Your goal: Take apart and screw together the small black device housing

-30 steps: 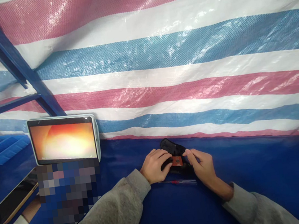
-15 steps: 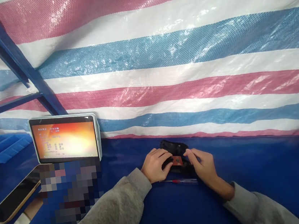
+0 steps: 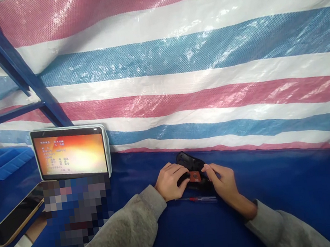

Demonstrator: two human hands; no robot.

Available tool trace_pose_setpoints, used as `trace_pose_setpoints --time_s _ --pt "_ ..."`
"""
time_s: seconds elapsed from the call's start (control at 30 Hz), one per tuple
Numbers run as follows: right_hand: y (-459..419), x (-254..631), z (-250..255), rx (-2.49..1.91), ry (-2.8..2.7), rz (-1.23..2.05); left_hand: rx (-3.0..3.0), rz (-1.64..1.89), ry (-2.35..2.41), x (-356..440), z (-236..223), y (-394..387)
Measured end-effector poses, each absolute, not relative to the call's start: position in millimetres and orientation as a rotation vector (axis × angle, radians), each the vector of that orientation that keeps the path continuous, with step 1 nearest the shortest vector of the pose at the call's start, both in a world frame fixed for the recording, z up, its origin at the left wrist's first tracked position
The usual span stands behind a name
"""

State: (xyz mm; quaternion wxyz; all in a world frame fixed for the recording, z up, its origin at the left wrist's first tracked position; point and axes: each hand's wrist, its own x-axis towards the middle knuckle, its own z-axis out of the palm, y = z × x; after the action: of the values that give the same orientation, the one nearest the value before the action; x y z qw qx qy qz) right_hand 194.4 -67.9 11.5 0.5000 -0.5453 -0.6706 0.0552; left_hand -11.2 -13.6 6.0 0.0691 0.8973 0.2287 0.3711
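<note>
A black plastic housing [image 3: 189,161] lies on the blue table cover [image 3: 281,189] with a small red-brown circuit board [image 3: 194,176] resting on it. My left hand [image 3: 169,181] curls round the housing's left side. My right hand [image 3: 224,182] pinches the board's right edge with thumb and fingertips. A thin screwdriver with a red and clear handle [image 3: 203,199] lies on the cover just in front of both hands, untouched.
A tablet [image 3: 71,154] with an orange screen stands at the left against the striped tarp [image 3: 177,78]. A phone [image 3: 13,220] lies flat at the far left, blue bins [image 3: 1,161] behind it. A blue steel frame [image 3: 10,66] rises at upper left.
Text has appeared on the tablet screen since a second ago. Both hands stay on the housing and board with hardly any movement.
</note>
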Motion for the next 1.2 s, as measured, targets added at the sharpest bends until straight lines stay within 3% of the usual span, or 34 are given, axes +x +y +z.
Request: trace_pose_setpoints --time_s 1.2 --pt "-68.6 195.8 8.1 -1.318 -1.621 0.150 2.704 0.987 0.705 -14.1 13.8 -17.6"
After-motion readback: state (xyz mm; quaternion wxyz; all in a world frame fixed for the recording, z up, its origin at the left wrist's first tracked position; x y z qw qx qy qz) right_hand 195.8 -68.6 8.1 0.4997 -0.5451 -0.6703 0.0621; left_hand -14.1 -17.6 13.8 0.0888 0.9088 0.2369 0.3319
